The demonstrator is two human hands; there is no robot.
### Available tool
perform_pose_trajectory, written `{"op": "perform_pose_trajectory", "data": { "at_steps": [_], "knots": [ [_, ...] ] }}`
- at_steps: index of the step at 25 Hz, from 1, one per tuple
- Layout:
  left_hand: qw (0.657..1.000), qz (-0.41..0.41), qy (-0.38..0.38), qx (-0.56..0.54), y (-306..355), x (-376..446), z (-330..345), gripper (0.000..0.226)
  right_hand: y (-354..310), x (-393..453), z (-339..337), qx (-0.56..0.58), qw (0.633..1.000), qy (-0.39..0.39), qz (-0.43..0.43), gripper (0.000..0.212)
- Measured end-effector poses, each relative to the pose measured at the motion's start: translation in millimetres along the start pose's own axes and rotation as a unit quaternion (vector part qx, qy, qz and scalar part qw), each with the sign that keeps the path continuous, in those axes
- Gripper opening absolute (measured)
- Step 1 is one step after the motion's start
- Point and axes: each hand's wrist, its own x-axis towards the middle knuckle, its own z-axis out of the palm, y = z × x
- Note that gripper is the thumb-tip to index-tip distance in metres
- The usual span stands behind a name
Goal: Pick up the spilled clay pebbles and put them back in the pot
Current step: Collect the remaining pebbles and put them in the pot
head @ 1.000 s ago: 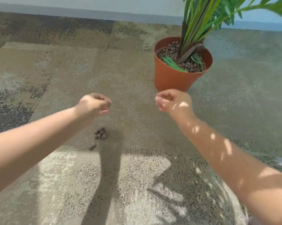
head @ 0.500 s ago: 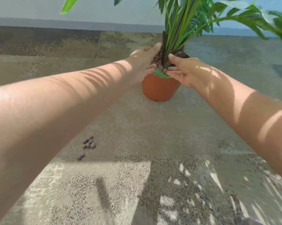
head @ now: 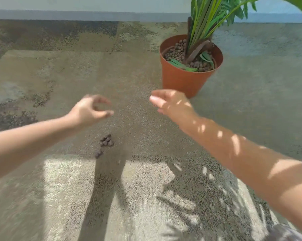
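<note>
A small cluster of brown clay pebbles point(head: 107, 141) lies on the carpet, with a couple more pebbles point(head: 98, 154) just below it. The terracotta pot point(head: 181, 80) stands at the upper right, filled with pebbles around a green plant. My left hand point(head: 89, 110) hovers above and slightly left of the cluster, fingers loosely curled, nothing visible in it. My right hand point(head: 171, 103) hangs in front of the pot's base, fingers relaxed and empty.
Mottled brown and grey carpet point(head: 59, 75) covers the floor up to a pale wall with a grey baseboard point(head: 77, 14). Long green leaves point(head: 216, 11) arch over the pot. Sunlit patches and shadows lie on the near floor.
Both hands were at the pot's rim half a second ago; they have pulled back toward me and lowered, and are empty now. The pebbles on the carpet have not moved.
</note>
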Motion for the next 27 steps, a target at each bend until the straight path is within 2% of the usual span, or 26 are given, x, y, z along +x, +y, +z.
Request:
{"op": "perform_pose_trajectory", "data": {
  "at_steps": [3,5,8,11,13,17,20,23,27],
  "knots": [
    [0.995,-0.036,-0.056,0.068,-48,-28,12,0.068,15,3,55,-0.038,0.995,-0.094,0.017,0.036],
    [0.991,-0.05,-0.079,0.095,-72,-41,19,0.083,23,2,85,-0.091,0.984,-0.154,-0.011,0.041],
    [0.986,-0.095,-0.064,0.118,-93,-53,29,0.071,32,-1,117,-0.186,0.956,-0.222,-0.039,0.058],
    [0.99,-0.087,-0.047,0.1,-94,-58,45,0.059,41,1,127,-0.222,0.943,-0.247,-0.006,0.075],
    [0.993,-0.075,-0.022,0.094,-91,-55,54,0.056,43,6,130,-0.255,0.935,-0.244,-0.01,0.077],
    [0.991,-0.054,0.01,0.122,-90,-44,62,0.053,45,13,140,-0.318,0.927,-0.189,-0.055,0.068],
    [0.995,0.004,0.013,0.102,-95,-44,62,0.041,53,15,142,-0.292,0.942,-0.152,-0.072,0.051],
    [0.996,0.019,0.032,0.081,-97,-44,62,0.03,57,13,142,-0.26,0.954,-0.127,-0.083,0.034],
    [0.997,-0.002,0.047,0.053,-99,-41,65,0.023,55,14,144,-0.304,0.937,-0.142,-0.099,0.046]
  ]
}}
